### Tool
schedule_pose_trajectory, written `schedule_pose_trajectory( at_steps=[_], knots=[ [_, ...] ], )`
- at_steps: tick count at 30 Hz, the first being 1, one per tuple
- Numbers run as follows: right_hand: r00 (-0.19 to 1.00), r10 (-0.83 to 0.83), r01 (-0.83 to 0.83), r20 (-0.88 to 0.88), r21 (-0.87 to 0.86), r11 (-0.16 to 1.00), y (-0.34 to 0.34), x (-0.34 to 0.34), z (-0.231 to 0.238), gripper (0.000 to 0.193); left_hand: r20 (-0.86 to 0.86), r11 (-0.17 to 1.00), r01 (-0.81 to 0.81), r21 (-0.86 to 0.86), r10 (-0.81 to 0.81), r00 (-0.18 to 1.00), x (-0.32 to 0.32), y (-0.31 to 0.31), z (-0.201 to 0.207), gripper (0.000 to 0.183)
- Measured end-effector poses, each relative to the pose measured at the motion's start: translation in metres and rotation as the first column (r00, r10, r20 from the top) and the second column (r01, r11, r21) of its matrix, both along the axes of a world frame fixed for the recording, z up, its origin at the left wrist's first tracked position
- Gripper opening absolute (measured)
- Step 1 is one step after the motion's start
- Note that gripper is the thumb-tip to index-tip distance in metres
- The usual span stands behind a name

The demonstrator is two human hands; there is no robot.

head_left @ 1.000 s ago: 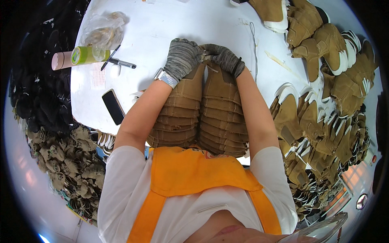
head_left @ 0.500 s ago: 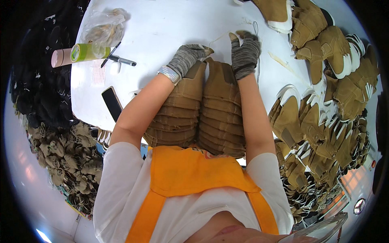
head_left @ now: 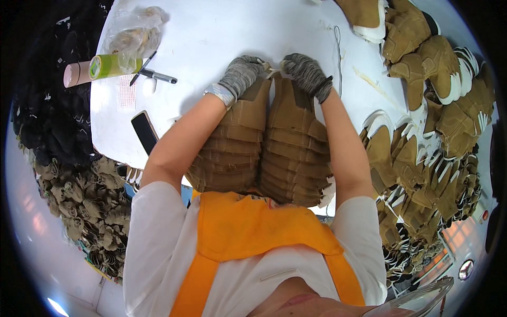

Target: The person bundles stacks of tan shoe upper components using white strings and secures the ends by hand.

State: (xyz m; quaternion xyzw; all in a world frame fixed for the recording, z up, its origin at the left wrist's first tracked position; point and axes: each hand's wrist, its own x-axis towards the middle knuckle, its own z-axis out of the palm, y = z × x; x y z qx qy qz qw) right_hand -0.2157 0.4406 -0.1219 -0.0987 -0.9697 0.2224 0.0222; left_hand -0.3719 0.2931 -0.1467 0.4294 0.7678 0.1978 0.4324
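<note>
My left hand (head_left: 242, 75), in a grey knit glove with bare fingertips, is closed in a pinch on a pale string (head_left: 271, 71) above the far end of two stacks of brown suede shoe uppers. Close beside it, my right hand (head_left: 306, 75), gloved the same way, has its fingers closed on the string too. Between my forearms lie the left stack of uppers (head_left: 235, 142) and the right stack of uppers (head_left: 296, 142), their layers overlapping toward my orange apron (head_left: 259, 224). How the string runs under my fingers is hidden.
Left on the white table (head_left: 227, 26) are a phone (head_left: 144, 132), a marker (head_left: 163, 77), a green bottle (head_left: 108, 67), a pink bottle (head_left: 77, 74) and a plastic bag (head_left: 137, 37). A dark cord (head_left: 338, 53) lies past my right hand. More brown uppers (head_left: 406, 158) crowd the right side.
My right hand has come left and nearer to me, beside my left hand. The string stretched between them is now a short span. The dark cord stays on the table.
</note>
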Motion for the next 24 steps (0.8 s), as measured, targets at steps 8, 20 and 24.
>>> schedule_pose_trajectory(
  at_steps=[8,20,24],
  knots=[
    [0.846,-0.392,0.478,0.362,-0.84,0.256,0.007,0.009,0.003,0.03,0.625,0.912,-0.408,-0.037,0.34,0.703,0.008,-0.001,0.032,0.03],
    [0.884,-0.295,0.41,0.362,-0.905,0.117,-0.005,-0.019,-0.002,0.026,0.712,0.976,-0.186,0.117,0.048,0.701,-0.017,-0.006,0.001,0.036],
    [0.976,-0.211,0.121,-0.048,-0.685,0.718,0.0,-0.009,-0.02,0.027,0.667,0.976,-0.21,0.061,0.116,0.736,-0.012,-0.009,0.04,0.033]
  ],
)
